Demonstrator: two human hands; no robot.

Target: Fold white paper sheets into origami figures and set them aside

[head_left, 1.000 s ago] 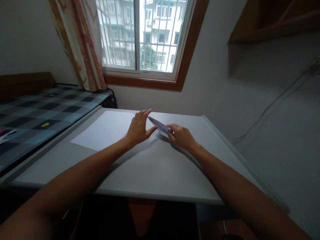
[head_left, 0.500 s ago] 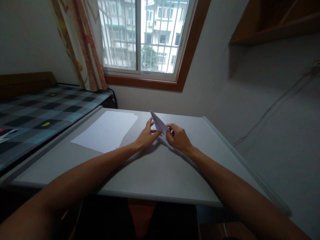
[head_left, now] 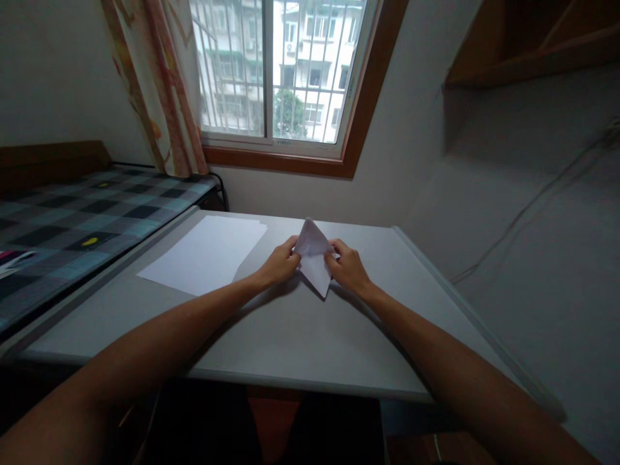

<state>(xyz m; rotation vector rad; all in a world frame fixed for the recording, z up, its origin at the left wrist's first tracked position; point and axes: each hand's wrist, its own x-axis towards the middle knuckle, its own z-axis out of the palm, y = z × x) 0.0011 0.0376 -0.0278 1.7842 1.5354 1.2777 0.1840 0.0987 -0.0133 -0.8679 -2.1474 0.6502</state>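
Note:
A folded piece of white paper (head_left: 314, 257), roughly diamond-shaped with one point up and one toward me, is held just above the table between both hands. My left hand (head_left: 281, 261) pinches its left corner, thumb on the near face and fingers behind. At the right corner, my right hand (head_left: 347, 265) grips it the same way. A crease runs across the middle of the paper. Fingertips behind it are hidden.
Several flat white sheets (head_left: 203, 253) lie on the left of the white table (head_left: 300, 342). A bed with a checked cover (head_left: 121, 200) stands at the left. A barred window (head_left: 276, 71) is ahead, a wooden shelf (head_left: 533, 64) at upper right.
The folded paper has been spread from a narrow, tilted triangle into a wider diamond facing me. My left hand has shifted slightly left, and the hands are farther apart.

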